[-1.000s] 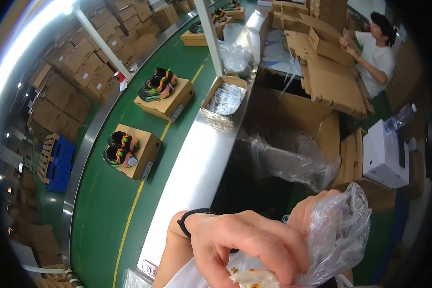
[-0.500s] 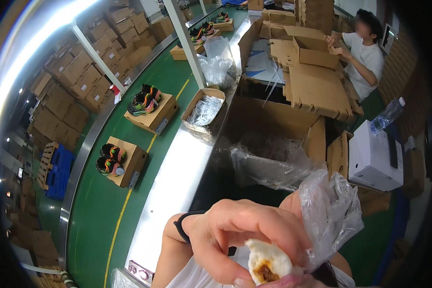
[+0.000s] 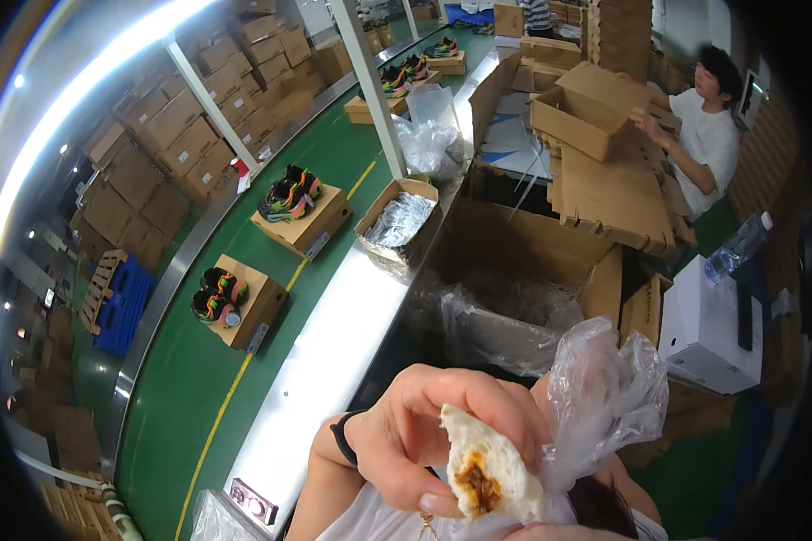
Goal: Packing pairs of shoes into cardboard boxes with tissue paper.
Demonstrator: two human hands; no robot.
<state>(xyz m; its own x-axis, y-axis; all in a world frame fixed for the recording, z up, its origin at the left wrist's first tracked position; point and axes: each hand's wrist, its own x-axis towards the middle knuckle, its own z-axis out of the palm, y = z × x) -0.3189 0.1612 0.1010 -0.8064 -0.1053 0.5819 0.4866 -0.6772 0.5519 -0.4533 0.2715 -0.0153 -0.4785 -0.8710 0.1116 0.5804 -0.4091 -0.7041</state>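
White bun (image 3: pixel 505 464), bitten, brown filling (image 3: pixel 478 485) showing, pinched in left hand (image 3: pixel 419 410), black band (image 3: pixel 344 437) at the wrist. Clear plastic bag (image 3: pixel 613 397) just right of it; right hand (image 3: pixel 540 389) mostly hidden behind, can't tell its grip. Further out, left of hand: shoes (image 3: pixel 218 296) on cardboard boxes (image 3: pixel 260 311) on green belt (image 3: pixel 176 397).

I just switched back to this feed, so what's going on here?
The person's left hand pinches a broken bun, brown filling showing. The right hand is mostly hidden by a clear plastic bag, so its grip is unclear. Shoes sit on boxes along the green conveyor. At right, a co-worker in white is at an open carton.
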